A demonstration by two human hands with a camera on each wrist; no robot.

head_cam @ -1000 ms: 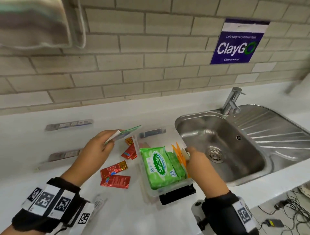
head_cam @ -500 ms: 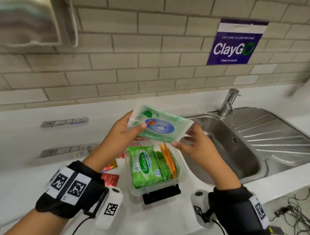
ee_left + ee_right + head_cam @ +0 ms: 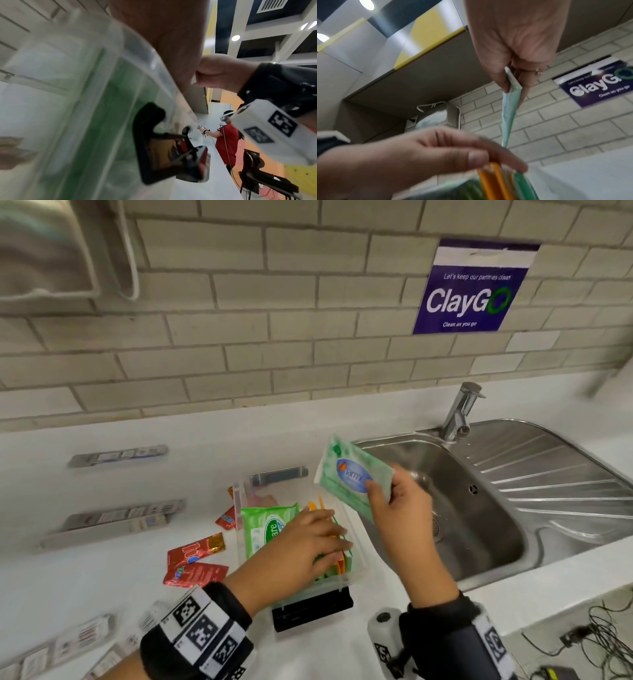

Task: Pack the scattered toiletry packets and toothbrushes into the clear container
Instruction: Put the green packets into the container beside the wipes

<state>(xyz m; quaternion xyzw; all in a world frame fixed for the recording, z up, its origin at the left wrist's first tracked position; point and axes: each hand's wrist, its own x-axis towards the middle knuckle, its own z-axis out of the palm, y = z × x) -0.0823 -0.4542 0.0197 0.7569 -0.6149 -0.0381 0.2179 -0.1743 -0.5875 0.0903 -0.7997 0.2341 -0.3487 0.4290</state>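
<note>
- A pale brick wall (image 3: 239,337) rises behind my white counter (image 3: 102,583), with a purple ClayGo sign (image 3: 474,289) stuck on it.
- A steel sink (image 3: 479,508) with its tap (image 3: 459,412) sits to my right.
- The clear container (image 3: 346,508) stands just left of the sink, green wipes inside.
- My left hand (image 3: 301,546) reaches in, fingers straight against the packs.
- My right hand (image 3: 400,508) pinches a mint tissue packet (image 3: 349,474) above the container.
- Red sachets (image 3: 195,559) and boxed toothbrushes (image 3: 118,455) lie on the counter to its left.
</note>
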